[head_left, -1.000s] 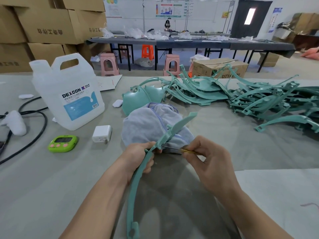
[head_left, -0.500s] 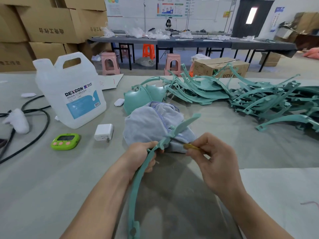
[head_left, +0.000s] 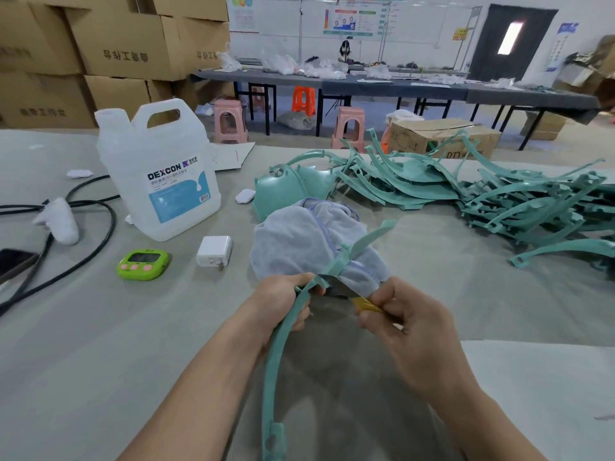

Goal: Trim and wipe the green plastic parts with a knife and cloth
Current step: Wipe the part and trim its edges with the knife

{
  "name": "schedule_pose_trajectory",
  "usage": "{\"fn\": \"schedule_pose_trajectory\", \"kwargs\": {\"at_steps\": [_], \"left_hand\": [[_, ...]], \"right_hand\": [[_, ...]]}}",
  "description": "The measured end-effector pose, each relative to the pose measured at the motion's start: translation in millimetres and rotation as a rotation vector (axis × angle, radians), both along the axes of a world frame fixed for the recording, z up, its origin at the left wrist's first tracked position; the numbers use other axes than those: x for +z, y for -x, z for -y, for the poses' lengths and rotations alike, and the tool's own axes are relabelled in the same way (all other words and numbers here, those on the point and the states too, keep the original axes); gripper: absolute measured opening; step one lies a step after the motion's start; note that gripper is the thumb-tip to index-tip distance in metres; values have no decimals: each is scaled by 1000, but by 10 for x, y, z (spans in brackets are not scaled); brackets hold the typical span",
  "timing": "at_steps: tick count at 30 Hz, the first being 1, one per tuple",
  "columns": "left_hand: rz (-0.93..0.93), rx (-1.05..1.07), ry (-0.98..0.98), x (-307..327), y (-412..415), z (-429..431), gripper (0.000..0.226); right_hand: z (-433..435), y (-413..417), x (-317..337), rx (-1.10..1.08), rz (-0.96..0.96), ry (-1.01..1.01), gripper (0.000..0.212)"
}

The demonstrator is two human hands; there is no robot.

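The green plastic part [head_left: 276, 354] is a long curved strip, held up off the table [head_left: 100, 327] around the middle of its near edge. The left hand [head_left: 283, 301] grips it with fingers curled round the upper stretch, and the lower end, with a blocky little tab, hangs down toward the near edge. The right hand [head_left: 409, 331] pinches a small knife [head_left: 364, 304] by its yellow handle, and the dark blade lies against the strip right beside the left thumb. So the hands are close together, each clamped on its own thing.

Just behind them a pale blue-grey cloth [head_left: 299, 244] sits bunched up, with the strip's far tip crossing in front of it. Past that, along the far edge and out to the right edge, there's a big tangled pile of green parts [head_left: 499, 197].

Left of the cloth there's a white charger [head_left: 214, 251], a lime-green timer [head_left: 142, 264] with pink buttons, and a big translucent jug [head_left: 159, 174] labelled DEXCON. The small print on its blue label is too small to read. A black cable [head_left: 100, 234] loops along the left edge near a dark phone [head_left: 13, 261].

Beyond the table a cardboard box [head_left: 442, 138] reads DTY, and the stacked cartons [head_left: 116, 44] carry Chinese print I can't make out.
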State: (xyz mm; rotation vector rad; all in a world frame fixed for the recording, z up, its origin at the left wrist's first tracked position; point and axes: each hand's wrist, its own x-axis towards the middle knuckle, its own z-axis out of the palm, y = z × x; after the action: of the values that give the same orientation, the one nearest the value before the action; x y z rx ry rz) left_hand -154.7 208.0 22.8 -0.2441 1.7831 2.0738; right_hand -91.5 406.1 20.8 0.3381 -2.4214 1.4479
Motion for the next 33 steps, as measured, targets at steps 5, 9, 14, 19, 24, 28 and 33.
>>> {"fn": "schedule_pose_trajectory", "kwargs": {"at_steps": [5, 9, 14, 19, 24, 28, 33], "left_hand": [[18, 15, 42, 1, -4, -13, 39], [14, 15, 1, 19, -14, -22, 33], [2, 41, -136, 57, -59, -35, 32], [34, 56, -72, 76, -149, -115, 36], [47, 19, -41, 106, -233, -232, 35], [108, -32, -117, 119, -213, -197, 28], [129, 28, -246, 76, -179, -184, 29]], "right_hand": [[-155, -6, 108, 94, -25, -60, 19], [-259, 16, 129, 52, -34, -213, 28], [-286, 28, 102, -4, -18, -88, 40], [-122, 40, 46, 54, -108, -49, 29], [-116, 84, 49, 26, -92, 20, 47], [-148, 89, 24, -76, -102, 148, 38], [-162, 98, 27, -42, -14, 307, 29]]}}
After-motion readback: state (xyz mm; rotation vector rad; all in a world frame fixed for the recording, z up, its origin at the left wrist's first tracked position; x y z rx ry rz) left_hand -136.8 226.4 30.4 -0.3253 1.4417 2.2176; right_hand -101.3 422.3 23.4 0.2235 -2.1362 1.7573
